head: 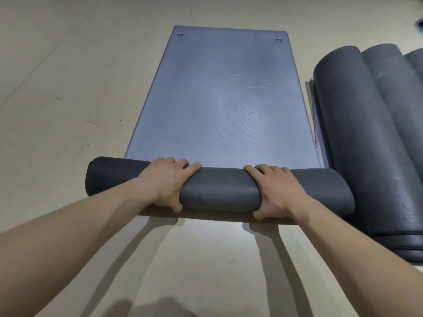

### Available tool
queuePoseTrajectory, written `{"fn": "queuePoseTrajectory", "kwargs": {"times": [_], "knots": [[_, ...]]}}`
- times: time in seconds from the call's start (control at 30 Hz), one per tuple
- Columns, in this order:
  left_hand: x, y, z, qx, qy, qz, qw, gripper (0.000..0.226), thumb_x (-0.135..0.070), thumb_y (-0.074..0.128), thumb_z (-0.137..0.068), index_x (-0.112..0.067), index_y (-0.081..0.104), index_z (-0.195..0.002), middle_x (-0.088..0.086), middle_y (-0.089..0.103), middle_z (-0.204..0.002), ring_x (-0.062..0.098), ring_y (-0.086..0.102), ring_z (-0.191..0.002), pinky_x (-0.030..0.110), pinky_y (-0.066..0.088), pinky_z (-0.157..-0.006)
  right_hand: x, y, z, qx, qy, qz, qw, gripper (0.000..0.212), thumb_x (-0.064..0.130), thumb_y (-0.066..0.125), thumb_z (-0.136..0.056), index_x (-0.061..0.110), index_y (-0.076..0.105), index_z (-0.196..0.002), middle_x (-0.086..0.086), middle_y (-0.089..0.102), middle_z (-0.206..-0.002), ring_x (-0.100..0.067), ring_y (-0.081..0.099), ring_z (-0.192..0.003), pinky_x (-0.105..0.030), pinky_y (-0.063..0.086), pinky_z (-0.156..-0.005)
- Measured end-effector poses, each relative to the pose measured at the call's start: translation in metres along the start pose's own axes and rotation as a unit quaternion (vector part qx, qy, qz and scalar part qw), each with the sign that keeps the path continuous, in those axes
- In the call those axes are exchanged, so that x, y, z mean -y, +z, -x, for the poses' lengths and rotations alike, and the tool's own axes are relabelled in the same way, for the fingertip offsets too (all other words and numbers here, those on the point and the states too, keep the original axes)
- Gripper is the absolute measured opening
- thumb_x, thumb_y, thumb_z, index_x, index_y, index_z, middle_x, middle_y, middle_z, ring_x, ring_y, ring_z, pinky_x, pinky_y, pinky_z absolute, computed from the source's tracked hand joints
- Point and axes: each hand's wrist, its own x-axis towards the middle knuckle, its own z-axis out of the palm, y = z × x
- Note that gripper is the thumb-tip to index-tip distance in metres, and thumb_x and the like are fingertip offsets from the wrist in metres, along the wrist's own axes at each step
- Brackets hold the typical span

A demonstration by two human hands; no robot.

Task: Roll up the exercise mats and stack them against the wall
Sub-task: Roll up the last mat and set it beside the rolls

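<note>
A grey exercise mat [224, 94] lies flat on the floor ahead of me, its near end wound into a dark roll [220, 191]. My left hand [166, 183] grips the roll left of its middle, fingers over the top and thumb under the near side. My right hand [273, 191] grips it right of the middle in the same way. Two metal eyelets sit at the mat's far corners.
Rolled dark mats [366, 138] lie side by side on the right, close to the roll's right end, with a flat mat edge under them. The beige floor [68, 99] stretches away on the left and near me. A blue object [420, 25] shows at the top right edge.
</note>
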Motion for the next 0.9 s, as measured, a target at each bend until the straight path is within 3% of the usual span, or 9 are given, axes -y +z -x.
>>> {"fn": "queuePoseTrajectory", "kwargs": {"times": [0.1,0.27,0.33,0.43,0.5,0.57,0.7,0.8,0.9], "knots": [[0.007,-0.018,-0.009,0.143,0.033,0.099,0.984,0.108,-0.062,0.088,-0.057,-0.044,0.028,-0.145,-0.009,0.056,-0.123,0.020,0.057,-0.108,0.038,0.049,-0.090,0.000,-0.007,0.013,0.037,0.001,-0.030,0.999,0.118,0.069,0.079,-0.055,0.034,0.026,-0.155,0.005,0.051,-0.142,-0.024,0.050,-0.128,-0.043,0.039,-0.110],[0.018,-0.026,-0.022,0.207,0.017,0.243,0.948,0.102,-0.044,0.100,-0.053,-0.049,0.043,-0.139,-0.014,0.059,-0.125,0.020,0.057,-0.116,0.042,0.048,-0.103,0.019,0.015,0.028,-0.082,0.043,0.018,0.996,0.104,0.072,0.078,-0.062,0.033,0.036,-0.149,0.005,0.054,-0.143,-0.024,0.054,-0.128,-0.045,0.038,-0.110],[0.017,-0.028,-0.018,0.170,0.006,0.214,0.962,0.112,-0.053,0.096,-0.056,-0.045,0.037,-0.150,-0.012,0.054,-0.135,0.021,0.054,-0.124,0.043,0.046,-0.106,0.013,0.002,0.017,-0.054,0.035,0.002,0.998,0.099,0.074,0.076,-0.058,0.038,0.040,-0.143,0.008,0.059,-0.132,-0.022,0.060,-0.117,-0.041,0.044,-0.100],[-0.011,-0.008,-0.001,-0.020,-0.027,0.078,0.996,0.115,-0.072,0.080,-0.064,-0.037,0.023,-0.158,-0.008,0.044,-0.149,0.022,0.049,-0.130,0.042,0.042,-0.109,0.000,-0.027,-0.005,0.014,0.031,-0.051,0.998,0.098,0.075,0.081,-0.051,0.042,0.047,-0.137,0.012,0.064,-0.124,-0.020,0.062,-0.108,-0.038,0.049,-0.088],[-0.029,0.008,0.008,-0.104,-0.049,0.025,0.993,0.107,-0.073,0.074,-0.066,-0.033,0.026,-0.153,-0.004,0.047,-0.148,0.024,0.052,-0.126,0.042,0.039,-0.110,-0.002,-0.033,-0.013,0.034,0.027,-0.062,0.997,0.105,0.075,0.084,-0.049,0.042,0.046,-0.141,0.010,0.062,-0.127,-0.021,0.060,-0.112,-0.039,0.049,-0.091],[-0.026,0.007,0.002,-0.115,-0.049,0.035,0.992,0.100,-0.072,0.074,-0.065,-0.032,0.033,-0.147,-0.005,0.054,-0.139,0.023,0.057,-0.115,0.040,0.044,-0.102,0.000,-0.023,-0.009,-0.032,0.029,-0.010,0.999,0.118,0.077,0.081,-0.051,0.038,0.033,-0.151,0.003,0.055,-0.134,-0.026,0.055,-0.119,-0.044,0.045,-0.100],[-0.015,-0.017,-0.009,-0.061,-0.033,0.086,0.994,0.090,-0.066,0.079,-0.063,-0.035,0.039,-0.138,-0.009,0.059,-0.122,0.019,0.059,-0.099,0.038,0.052,-0.086,0.005,0.006,0.007,-0.124,0.049,0.109,0.985,0.117,0.071,0.083,-0.054,0.030,0.029,-0.149,-0.003,0.055,-0.127,-0.030,0.059,-0.107,-0.047,0.045,-0.094],[-0.008,-0.033,-0.015,0.000,-0.037,0.115,0.993,0.084,-0.064,0.084,-0.061,-0.037,0.044,-0.130,-0.009,0.063,-0.113,0.019,0.061,-0.095,0.041,0.055,-0.086,0.001,-0.027,-0.002,-0.064,0.026,0.060,0.996,0.088,0.066,0.081,-0.058,0.032,0.043,-0.130,0.003,0.059,-0.107,-0.026,0.061,-0.090,-0.039,0.050,-0.077],[-0.001,-0.052,-0.018,0.129,-0.028,0.184,0.974,0.086,-0.060,0.094,-0.056,-0.039,0.048,-0.126,-0.010,0.063,-0.110,0.020,0.061,-0.100,0.039,0.053,-0.092,-0.002,-0.050,0.001,0.047,-0.003,-0.005,0.999,0.090,0.070,0.085,-0.054,0.038,0.044,-0.127,0.009,0.060,-0.104,-0.021,0.059,-0.092,-0.037,0.049,-0.076]]}}
